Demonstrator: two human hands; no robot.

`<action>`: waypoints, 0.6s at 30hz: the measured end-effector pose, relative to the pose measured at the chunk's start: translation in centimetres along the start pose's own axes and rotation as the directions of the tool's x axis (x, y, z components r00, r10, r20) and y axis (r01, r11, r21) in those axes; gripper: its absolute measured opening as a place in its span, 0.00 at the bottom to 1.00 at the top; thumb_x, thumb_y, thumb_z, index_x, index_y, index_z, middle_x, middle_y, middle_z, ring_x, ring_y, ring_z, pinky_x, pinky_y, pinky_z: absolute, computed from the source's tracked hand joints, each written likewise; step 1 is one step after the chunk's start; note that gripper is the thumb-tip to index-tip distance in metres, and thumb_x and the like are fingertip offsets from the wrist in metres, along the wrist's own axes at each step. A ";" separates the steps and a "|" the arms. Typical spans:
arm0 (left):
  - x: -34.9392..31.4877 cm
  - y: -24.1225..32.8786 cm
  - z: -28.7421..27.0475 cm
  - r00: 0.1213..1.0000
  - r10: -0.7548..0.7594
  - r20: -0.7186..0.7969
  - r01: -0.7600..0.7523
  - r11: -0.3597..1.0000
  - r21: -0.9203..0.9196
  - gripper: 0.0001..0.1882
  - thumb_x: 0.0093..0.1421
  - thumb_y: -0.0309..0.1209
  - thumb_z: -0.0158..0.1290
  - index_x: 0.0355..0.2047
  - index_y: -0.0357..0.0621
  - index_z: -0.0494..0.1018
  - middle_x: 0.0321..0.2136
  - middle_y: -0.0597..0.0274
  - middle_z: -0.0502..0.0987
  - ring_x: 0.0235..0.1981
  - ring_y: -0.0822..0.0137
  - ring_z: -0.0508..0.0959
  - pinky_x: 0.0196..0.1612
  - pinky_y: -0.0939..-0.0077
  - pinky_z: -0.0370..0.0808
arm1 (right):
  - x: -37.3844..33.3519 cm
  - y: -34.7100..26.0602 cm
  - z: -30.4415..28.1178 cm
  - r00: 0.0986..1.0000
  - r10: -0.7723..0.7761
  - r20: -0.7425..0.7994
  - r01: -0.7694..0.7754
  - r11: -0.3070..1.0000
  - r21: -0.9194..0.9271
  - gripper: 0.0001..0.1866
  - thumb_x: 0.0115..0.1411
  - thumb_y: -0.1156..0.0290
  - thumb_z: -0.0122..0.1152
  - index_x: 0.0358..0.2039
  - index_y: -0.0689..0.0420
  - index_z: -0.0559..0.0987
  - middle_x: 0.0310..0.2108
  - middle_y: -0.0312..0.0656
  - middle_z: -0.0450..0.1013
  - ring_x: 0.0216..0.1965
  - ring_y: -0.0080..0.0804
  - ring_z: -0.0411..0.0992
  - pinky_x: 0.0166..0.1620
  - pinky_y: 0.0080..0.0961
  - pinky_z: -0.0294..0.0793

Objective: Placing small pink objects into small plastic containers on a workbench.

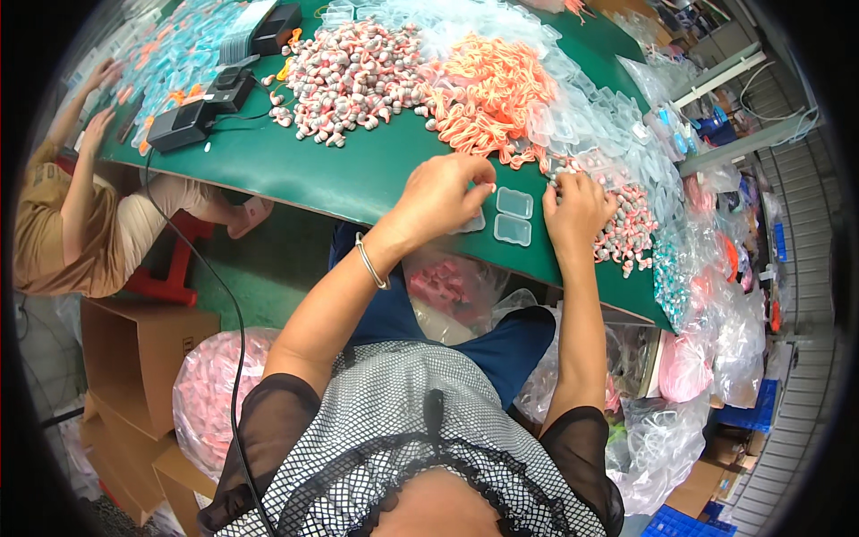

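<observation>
Left hand (440, 192) hovers low over the green table (295, 166), fingers curled, thumb and fingertips pinched on a small whitish piece (491, 187) — too small to tell what it is. Under that hand's edge lies a clear plastic case (472, 224), partly hidden. A metal bangle (370, 261) sits on the left wrist.

Right hand (579, 208) rests at the near edge of a pile of small red-and-white pieces (626, 224), fingers bent down into it; cannot tell whether it grips any.

Between the two hands, flat on the table: an open clear two-part case (514, 216), both halves up and side by side.

Farther back: heap of orange cords (488, 89), larger heap of red-and-white pieces (353, 76), mound of clear empty cases (608, 121) along the right.

Far left of the table: black boxy device (179, 125) with a cable running down off the edge, and another person (76, 206) seated on a red stool (170, 268), hands on the table among blue-tinted packs (174, 54).

Below the table: bags of pink pieces (206, 394), cardboard boxes (143, 353).
</observation>
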State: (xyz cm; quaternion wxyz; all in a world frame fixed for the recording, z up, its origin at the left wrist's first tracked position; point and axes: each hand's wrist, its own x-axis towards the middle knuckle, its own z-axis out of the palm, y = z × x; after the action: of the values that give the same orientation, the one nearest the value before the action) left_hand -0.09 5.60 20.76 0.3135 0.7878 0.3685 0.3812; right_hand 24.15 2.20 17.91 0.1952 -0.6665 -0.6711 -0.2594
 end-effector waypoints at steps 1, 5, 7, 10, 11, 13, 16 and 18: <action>-0.4 0.0 0.1 1.000 0.020 -0.002 -0.020 1.000 -0.009 0.07 0.56 0.30 0.59 0.34 0.42 0.79 0.26 0.56 0.78 0.22 0.63 0.77 0.28 0.68 0.73 | -0.2 -0.2 -0.6 0.999 -0.001 -0.046 0.003 0.998 0.059 0.10 0.50 0.68 0.68 0.35 0.50 0.80 0.34 0.34 0.74 0.42 0.34 0.70 0.52 0.43 0.58; -1.1 0.9 0.5 0.999 0.017 0.047 -0.019 0.999 0.038 0.06 0.56 0.30 0.59 0.34 0.43 0.78 0.29 0.55 0.79 0.27 0.58 0.80 0.32 0.65 0.75 | -1.8 -0.2 -2.6 0.998 0.062 -0.026 -0.051 0.953 0.300 0.10 0.50 0.70 0.66 0.35 0.52 0.80 0.35 0.35 0.76 0.40 0.34 0.72 0.52 0.38 0.60; -1.4 1.1 1.2 0.998 0.028 0.056 -0.029 1.000 0.013 0.06 0.57 0.30 0.59 0.34 0.43 0.78 0.29 0.56 0.79 0.28 0.58 0.80 0.33 0.64 0.75 | -2.5 -0.2 -3.4 0.994 0.103 0.042 -0.111 0.900 0.421 0.10 0.50 0.71 0.66 0.35 0.52 0.80 0.35 0.36 0.76 0.38 0.35 0.73 0.52 0.37 0.61; -1.5 1.4 1.8 0.994 0.061 0.090 -0.063 0.998 0.019 0.07 0.56 0.31 0.60 0.34 0.43 0.78 0.30 0.56 0.80 0.30 0.56 0.80 0.34 0.63 0.75 | -3.4 -0.6 -4.2 0.972 0.165 0.166 -0.233 0.730 0.642 0.10 0.49 0.76 0.66 0.34 0.54 0.80 0.30 0.37 0.76 0.31 0.32 0.72 0.44 0.31 0.65; -1.6 1.5 2.0 0.990 0.083 0.115 -0.089 0.995 0.050 0.08 0.56 0.32 0.60 0.34 0.43 0.78 0.30 0.56 0.80 0.31 0.55 0.80 0.35 0.63 0.75 | -3.7 -0.9 -4.2 0.982 0.147 0.120 -0.190 0.723 0.664 0.11 0.48 0.77 0.67 0.33 0.54 0.80 0.29 0.36 0.76 0.30 0.31 0.72 0.41 0.29 0.66; -1.8 1.5 2.6 0.988 0.105 0.109 -0.114 0.990 0.087 0.07 0.56 0.32 0.60 0.33 0.44 0.78 0.30 0.57 0.80 0.32 0.55 0.80 0.36 0.62 0.74 | -4.2 -1.7 -4.8 0.987 0.115 0.115 -0.163 0.726 0.668 0.10 0.48 0.77 0.67 0.33 0.55 0.80 0.30 0.36 0.76 0.30 0.31 0.72 0.41 0.29 0.66; -2.1 1.8 3.5 0.984 0.132 0.116 -0.150 0.974 0.169 0.05 0.55 0.32 0.60 0.30 0.45 0.78 0.29 0.59 0.79 0.34 0.56 0.78 0.37 0.62 0.71 | -4.8 -2.8 -5.1 0.987 0.087 0.132 -0.154 0.714 0.683 0.09 0.49 0.75 0.68 0.32 0.55 0.80 0.31 0.36 0.77 0.32 0.33 0.73 0.43 0.31 0.65; -2.1 1.8 4.1 0.982 0.136 0.128 -0.161 0.963 0.214 0.05 0.55 0.32 0.60 0.29 0.46 0.78 0.29 0.60 0.78 0.35 0.57 0.77 0.38 0.62 0.69 | -4.9 -3.0 -4.6 0.998 0.020 0.052 -0.047 0.794 0.606 0.09 0.49 0.74 0.69 0.32 0.54 0.80 0.32 0.36 0.77 0.35 0.35 0.73 0.45 0.32 0.64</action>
State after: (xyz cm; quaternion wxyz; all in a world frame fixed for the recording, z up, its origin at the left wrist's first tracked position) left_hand 2.98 2.05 19.24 0.2137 0.8637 0.3305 0.3150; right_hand 20.93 -4.43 18.33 0.3885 -0.5861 -0.7109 -0.0131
